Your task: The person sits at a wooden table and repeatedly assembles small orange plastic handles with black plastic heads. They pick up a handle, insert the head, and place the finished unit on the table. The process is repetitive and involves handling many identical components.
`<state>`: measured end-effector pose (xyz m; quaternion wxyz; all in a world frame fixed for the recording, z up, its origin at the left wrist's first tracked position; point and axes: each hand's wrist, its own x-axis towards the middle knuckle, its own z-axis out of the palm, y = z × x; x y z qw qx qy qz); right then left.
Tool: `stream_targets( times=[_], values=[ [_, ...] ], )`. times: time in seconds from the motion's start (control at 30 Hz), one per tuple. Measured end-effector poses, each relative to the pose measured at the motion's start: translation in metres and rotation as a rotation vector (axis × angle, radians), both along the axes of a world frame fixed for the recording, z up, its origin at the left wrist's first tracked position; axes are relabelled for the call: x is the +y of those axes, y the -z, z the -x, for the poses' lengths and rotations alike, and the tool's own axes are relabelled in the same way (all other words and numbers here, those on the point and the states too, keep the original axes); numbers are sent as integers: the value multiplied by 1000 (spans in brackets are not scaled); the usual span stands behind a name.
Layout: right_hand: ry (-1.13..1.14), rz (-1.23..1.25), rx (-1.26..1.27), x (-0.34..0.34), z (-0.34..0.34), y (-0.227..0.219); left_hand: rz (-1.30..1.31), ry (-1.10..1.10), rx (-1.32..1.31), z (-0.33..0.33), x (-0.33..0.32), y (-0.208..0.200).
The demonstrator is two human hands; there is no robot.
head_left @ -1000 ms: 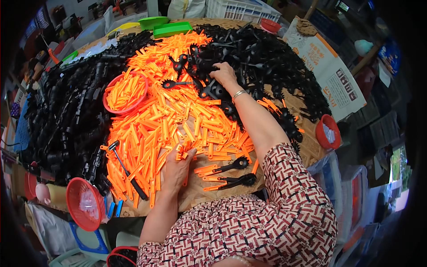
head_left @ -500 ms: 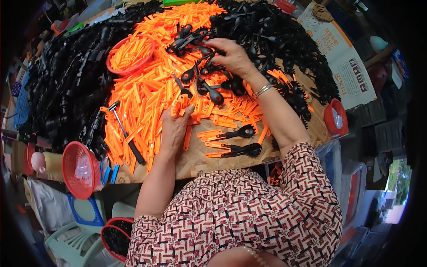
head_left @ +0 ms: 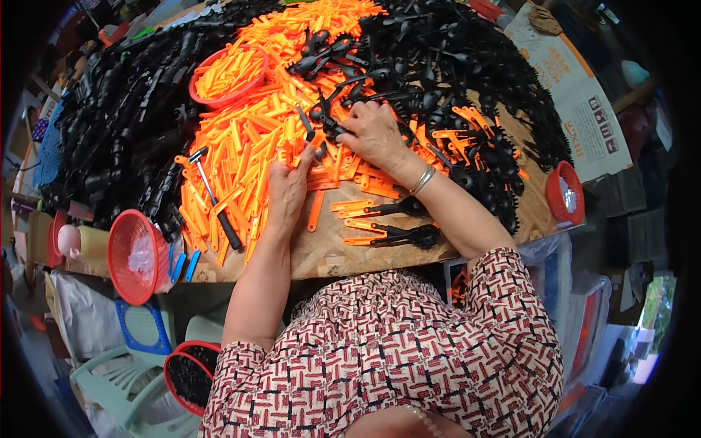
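My left hand [head_left: 287, 191] is closed at the near edge of a heap of flat orange plastic handles [head_left: 237, 142]. Orange handles show between its thumb and fingers, though the palm side is hidden. My right hand [head_left: 376, 140] bends its fingers round a black plastic piece [head_left: 332, 130], just right of the left fingertips; its exact shape is partly covered. Black spoon-shaped and toothed pieces [head_left: 461, 175] lie about the right hand. Nearer me, two groups of black pieces [head_left: 420, 236] joined to orange handles rest on the tabletop.
A red basket of orange handles [head_left: 232, 98] stands on the heap. A tool with a black grip [head_left: 229, 232] lies across it. Black parts are piled at left [head_left: 117, 124] and far right. Red baskets [head_left: 117, 257] [head_left: 553, 193] sit at the table's edges.
My right hand has come nearer and moved closer to my left hand, with a black piece at its fingers. My left hand stays near the orange heap's edge, its thumb raised further.
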<state>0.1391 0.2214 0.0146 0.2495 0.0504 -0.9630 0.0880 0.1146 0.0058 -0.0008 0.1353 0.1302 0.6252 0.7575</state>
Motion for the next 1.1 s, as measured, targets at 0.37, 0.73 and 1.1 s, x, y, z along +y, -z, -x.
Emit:
stream_targets(
  times=[0.37, 0.73, 1.1],
  values=[
    [-227, 1428, -353, -23, -34, -17, -85, 119, -143, 1, -7, 12],
    [-413, 1406, -582, -27, -79, -47, -97, 453, -349, -28, -17, -8],
    [-425, 1381, -538, -22, -123, -40, 53, 313, -247, -56, -57, -36]
  ],
)
